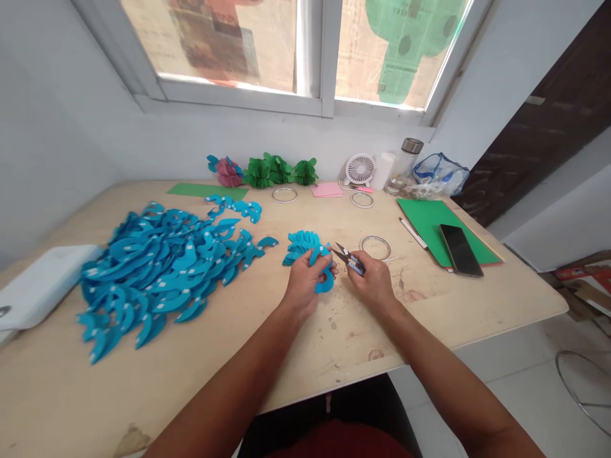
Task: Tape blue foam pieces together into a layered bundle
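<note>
My left hand (pixel 304 278) is closed around a stack of blue curved paper cut-outs (pixel 305 245), fanned out above the fingers, over the middle of the wooden table (pixel 200 369). My right hand (pixel 371 277) grips small thread snips (pixel 347 258); their open blades point left, close to the blue stack. A large heap of the same blue cut-outs with white tape patches (pixel 162 267) lies to the left of my hands. A roll of clear tape (pixel 375 247) sits just beyond my right hand.
A white device (pixel 42 283) rests at the table's left edge. Green sheets (pixel 432 219) carry a black phone (pixel 461 249) at right. Along the back wall stand green paper decorations (pixel 279 170), a pink one (pixel 228 172), a small fan (pixel 360 170), a jar (pixel 405 162), more tape rolls (pixel 284 194).
</note>
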A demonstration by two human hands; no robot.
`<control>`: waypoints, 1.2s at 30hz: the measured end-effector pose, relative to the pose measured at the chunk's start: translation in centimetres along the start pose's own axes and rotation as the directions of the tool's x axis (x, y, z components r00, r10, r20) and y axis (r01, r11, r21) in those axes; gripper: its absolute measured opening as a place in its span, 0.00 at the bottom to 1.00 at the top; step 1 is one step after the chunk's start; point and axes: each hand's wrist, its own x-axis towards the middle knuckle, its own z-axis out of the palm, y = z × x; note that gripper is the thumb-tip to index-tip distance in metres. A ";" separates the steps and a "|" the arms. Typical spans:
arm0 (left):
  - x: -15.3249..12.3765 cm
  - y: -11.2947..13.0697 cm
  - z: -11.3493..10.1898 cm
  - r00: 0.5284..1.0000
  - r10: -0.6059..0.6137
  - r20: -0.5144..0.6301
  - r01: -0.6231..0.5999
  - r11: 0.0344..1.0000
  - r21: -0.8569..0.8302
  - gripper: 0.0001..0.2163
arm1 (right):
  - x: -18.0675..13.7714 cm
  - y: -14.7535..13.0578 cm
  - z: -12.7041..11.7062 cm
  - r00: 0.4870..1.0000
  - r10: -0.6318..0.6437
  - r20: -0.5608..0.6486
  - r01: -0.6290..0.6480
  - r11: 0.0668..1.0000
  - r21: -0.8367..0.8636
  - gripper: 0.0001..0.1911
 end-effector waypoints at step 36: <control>-0.8 2.0 -0.3 0.970 -0.008 0.244 -0.020 0.994 0.112 0.10 | 0.2 0.0 -1.2 0.729 -0.202 0.654 -0.599 0.275 0.752 0.12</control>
